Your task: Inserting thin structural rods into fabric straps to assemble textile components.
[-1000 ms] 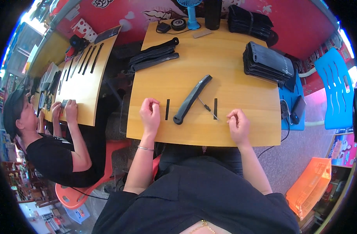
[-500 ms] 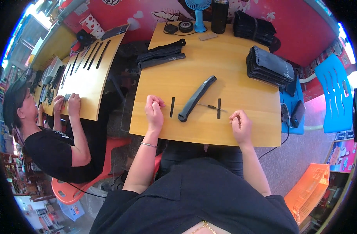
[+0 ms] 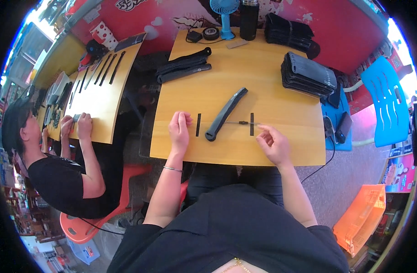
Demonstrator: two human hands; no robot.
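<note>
A long dark grey fabric strip (image 3: 226, 113) lies slantwise on the wooden table, its rounded near end between two short black marks, a left one (image 3: 198, 125) and a right one (image 3: 251, 124). From beneath or behind the strip, a thin rod-like piece with a dark thicker middle (image 3: 243, 122) runs right across the right mark. My left hand (image 3: 179, 131) is held left of the left mark, fingers curled closed; whatever they hold is hidden. Close to the thin piece's right end, my right hand (image 3: 275, 144) has its thumb and fingers apart.
Folded dark strips (image 3: 183, 66) lie at the back left, a stack of dark grey pieces (image 3: 308, 75) at the back right. Behind are a blue fan (image 3: 225, 20), a black bottle (image 3: 249, 20) and a black bundle (image 3: 288, 32). A co-worker (image 3: 58, 168) sits at a left table.
My right hand has loosened from closed fingers and shifted slightly left. The thin piece now lies nearly level instead of sloping down to the right. The whole view has shifted slightly.
</note>
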